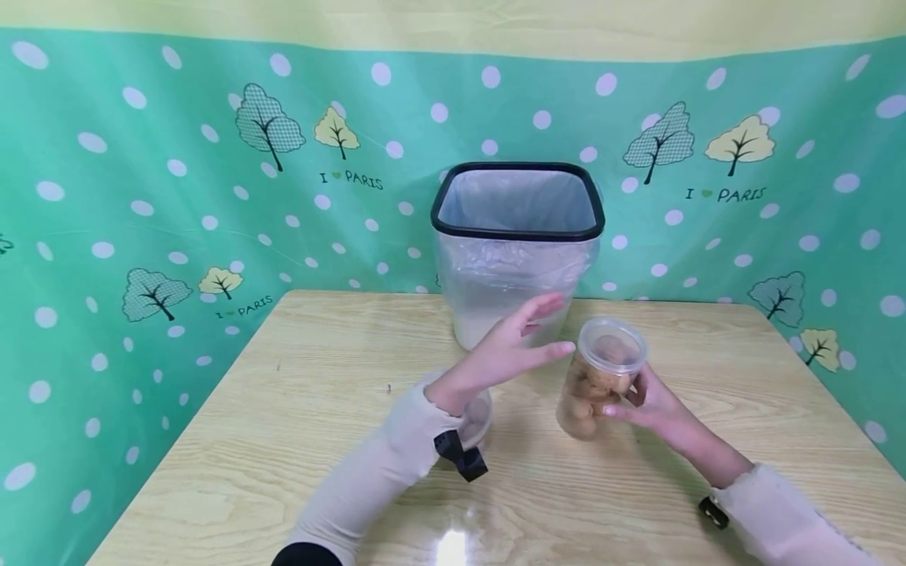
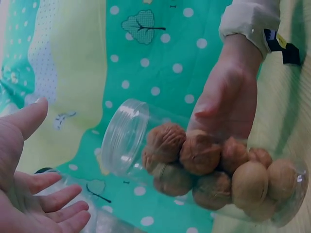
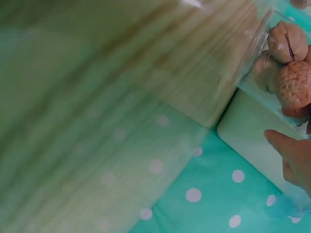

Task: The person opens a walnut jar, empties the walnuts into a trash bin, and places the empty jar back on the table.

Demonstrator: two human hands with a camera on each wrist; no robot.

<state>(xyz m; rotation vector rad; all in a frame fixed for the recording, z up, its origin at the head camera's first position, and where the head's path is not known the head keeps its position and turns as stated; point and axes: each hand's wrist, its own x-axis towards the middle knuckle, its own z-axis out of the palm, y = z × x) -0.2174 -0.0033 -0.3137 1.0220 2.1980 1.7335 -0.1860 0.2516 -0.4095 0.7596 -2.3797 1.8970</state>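
Observation:
A clear plastic jar (image 1: 573, 397) of walnuts (image 2: 200, 151) stands tilted at the right of the bin, a clear ring round its top. My right hand (image 1: 654, 405) grips it from the right, thumb on the near side; in the right wrist view, only part of that hand (image 3: 295, 158) shows beside the walnuts. Just left of the jar's top, my left hand (image 1: 502, 354) reaches out with spread fingers, holding nothing. The left wrist view shows a gap between that hand (image 2: 34, 194) and the jar. I cannot tell whether a lid covers the jar.
A bin (image 1: 513, 263) with a black rim and a clear liner stands at the table's back. Under my left forearm a round clear container (image 1: 480, 417) is partly hidden. Behind the wooden table (image 1: 304, 369) hangs a green dotted cloth (image 1: 382, 196).

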